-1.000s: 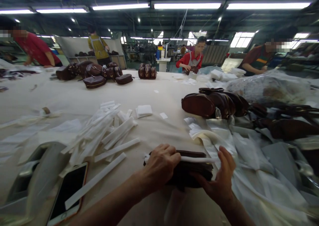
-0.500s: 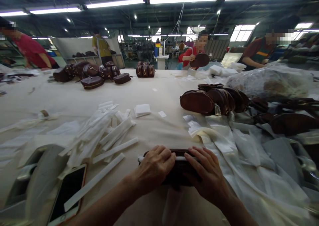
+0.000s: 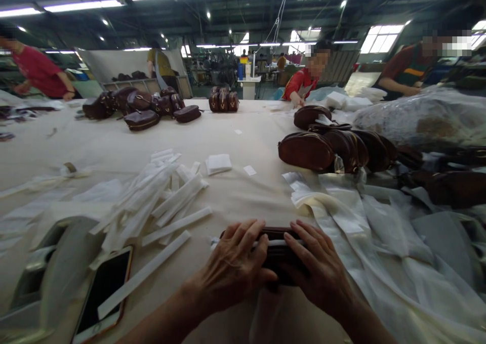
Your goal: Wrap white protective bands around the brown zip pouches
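Head view showed two bare hands at work on a dark brown bag (image 3: 280, 259), which lay on the pale surface (image 3: 243, 197) right in front of the person. The left hand (image 3: 238, 263) had its fingers over the top of the bag and its thumb down on the near side, so its grip was snug on the bag. The right hand (image 3: 318, 260) held the other end with its fingers laid over the top too — its thumb was too dark to see well. A thin white band (image 3: 280, 243) ran along the bag, under the fingers of both hands.

To the left lay a phone (image 3: 104, 288) with a dark screen, and one long white strip (image 3: 152, 270) rested across it. Past that was a messy pile of white strips (image 3: 152, 202). Just beside the pile sat a small white stack (image 3: 218, 164), with a little white card (image 3: 249, 170) near it.

Crumpled white sheets (image 3: 360, 255) spread out to the right. Behind them stood a row of brown bags (image 3: 306, 152). Across the surface, a person in red (image 3: 301, 83) leaned over — one hand was near another brown bag (image 3: 307, 116).
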`<state>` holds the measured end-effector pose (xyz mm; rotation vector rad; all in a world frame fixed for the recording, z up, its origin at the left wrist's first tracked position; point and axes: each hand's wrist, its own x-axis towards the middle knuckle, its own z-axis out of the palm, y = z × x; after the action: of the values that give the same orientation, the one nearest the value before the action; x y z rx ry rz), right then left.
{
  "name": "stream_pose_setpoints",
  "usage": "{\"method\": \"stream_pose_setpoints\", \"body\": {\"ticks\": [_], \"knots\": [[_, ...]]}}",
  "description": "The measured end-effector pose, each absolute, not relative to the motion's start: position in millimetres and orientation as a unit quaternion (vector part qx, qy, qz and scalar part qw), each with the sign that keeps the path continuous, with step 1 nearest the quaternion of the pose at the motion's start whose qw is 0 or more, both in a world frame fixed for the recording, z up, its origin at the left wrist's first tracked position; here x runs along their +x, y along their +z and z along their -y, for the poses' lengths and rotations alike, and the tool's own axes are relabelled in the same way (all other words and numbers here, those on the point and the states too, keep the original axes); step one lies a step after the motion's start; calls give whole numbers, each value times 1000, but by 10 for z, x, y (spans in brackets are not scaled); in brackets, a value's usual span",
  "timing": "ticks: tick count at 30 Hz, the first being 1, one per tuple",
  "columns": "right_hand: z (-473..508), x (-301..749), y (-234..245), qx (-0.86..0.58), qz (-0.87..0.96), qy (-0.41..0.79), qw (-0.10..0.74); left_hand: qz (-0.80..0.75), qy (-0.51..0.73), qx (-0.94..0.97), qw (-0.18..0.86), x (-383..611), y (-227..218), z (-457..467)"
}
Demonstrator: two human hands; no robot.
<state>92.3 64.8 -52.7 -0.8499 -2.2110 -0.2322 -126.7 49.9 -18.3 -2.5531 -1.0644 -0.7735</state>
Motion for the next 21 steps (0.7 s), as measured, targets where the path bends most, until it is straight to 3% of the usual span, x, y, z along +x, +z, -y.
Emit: {"method": "stream_pose_setpoints", "body": {"ticks": [5,12,21], "knots": [[-733,916,-546,-331,876,-89,340,367,-206,-889,179,-1304,-346,-579],[-932,903,-412,-341,905,-37,253,365,-290,-874,139,-1322,-302,-763],[-699,815,-421,-320,885,-61,332,357,-306,-870,146,-1275,-215,-494]]}}
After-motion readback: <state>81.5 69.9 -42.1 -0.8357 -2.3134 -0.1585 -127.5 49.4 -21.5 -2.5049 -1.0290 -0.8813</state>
